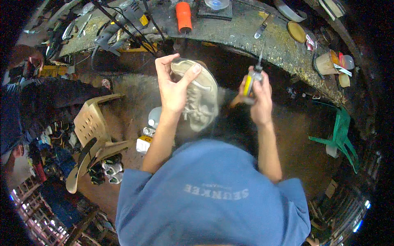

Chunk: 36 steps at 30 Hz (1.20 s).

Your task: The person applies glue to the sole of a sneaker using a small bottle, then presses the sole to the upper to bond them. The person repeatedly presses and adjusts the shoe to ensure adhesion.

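Note:
A beige lace-up shoe (202, 100) is held up near the middle of the view, its laces showing. My left hand (172, 88) is closed on the shoe's upper end, thumb on the pale edge and fingers around it. To the right, my right hand (261, 96) grips a tool with a yellow-and-grey handle (249, 85); its thin metal tip (260, 56) points up toward the bench, apart from the shoe. Part of the right hand's fingers is hidden behind the handle.
A worn workbench (242, 41) crosses the top, holding an orange cylinder (183, 17), cups (326, 63) and tools. A tan plastic chair (92, 117) and shoes (111, 168) are left; a green chair (340, 131) is right. Another person (24, 98) is at the left edge.

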Available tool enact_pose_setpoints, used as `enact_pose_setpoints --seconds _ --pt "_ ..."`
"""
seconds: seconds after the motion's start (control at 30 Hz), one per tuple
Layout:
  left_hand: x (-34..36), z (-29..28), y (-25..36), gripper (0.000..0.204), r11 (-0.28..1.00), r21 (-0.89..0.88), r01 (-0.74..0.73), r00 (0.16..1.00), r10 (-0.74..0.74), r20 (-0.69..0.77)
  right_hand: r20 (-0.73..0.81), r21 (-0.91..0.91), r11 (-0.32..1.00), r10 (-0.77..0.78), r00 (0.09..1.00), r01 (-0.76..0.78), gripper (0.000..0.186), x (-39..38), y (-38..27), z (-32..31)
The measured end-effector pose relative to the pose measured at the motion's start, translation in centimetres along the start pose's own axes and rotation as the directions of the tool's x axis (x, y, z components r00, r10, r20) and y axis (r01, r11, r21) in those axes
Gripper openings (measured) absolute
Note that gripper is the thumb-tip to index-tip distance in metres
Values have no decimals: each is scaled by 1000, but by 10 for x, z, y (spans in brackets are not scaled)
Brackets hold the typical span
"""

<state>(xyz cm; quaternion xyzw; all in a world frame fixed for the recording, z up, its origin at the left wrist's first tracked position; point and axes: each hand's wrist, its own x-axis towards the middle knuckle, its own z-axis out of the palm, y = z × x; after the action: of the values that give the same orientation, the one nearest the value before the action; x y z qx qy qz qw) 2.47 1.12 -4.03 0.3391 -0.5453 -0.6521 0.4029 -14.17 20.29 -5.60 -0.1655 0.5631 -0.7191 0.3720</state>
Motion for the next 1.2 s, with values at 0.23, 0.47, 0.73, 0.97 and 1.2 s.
enact_pose_setpoints --seconds 0.23,0.47,0.73,0.97,1.2 --pt "-11 -10 3 36 981 -168 98 995 -94 34 149 -108 994 10 989 6 58 -49 21 37" --pt "-22 -13 3 37 999 23 -26 993 23 115 179 -384 914 -62 982 128 53 -55 8 32" --pt "-24 -7 -8 47 995 19 -94 968 87 236 250 -677 582 -393 885 450 55 -55 -32 24" --pt "-23 -8 -10 49 996 13 -89 965 83 250 332 -744 366 -524 785 559 56 -52 -49 28" --pt "-23 -8 -9 50 998 14 -63 964 58 259 380 -767 281 -527 760 577 59 -49 -56 35"
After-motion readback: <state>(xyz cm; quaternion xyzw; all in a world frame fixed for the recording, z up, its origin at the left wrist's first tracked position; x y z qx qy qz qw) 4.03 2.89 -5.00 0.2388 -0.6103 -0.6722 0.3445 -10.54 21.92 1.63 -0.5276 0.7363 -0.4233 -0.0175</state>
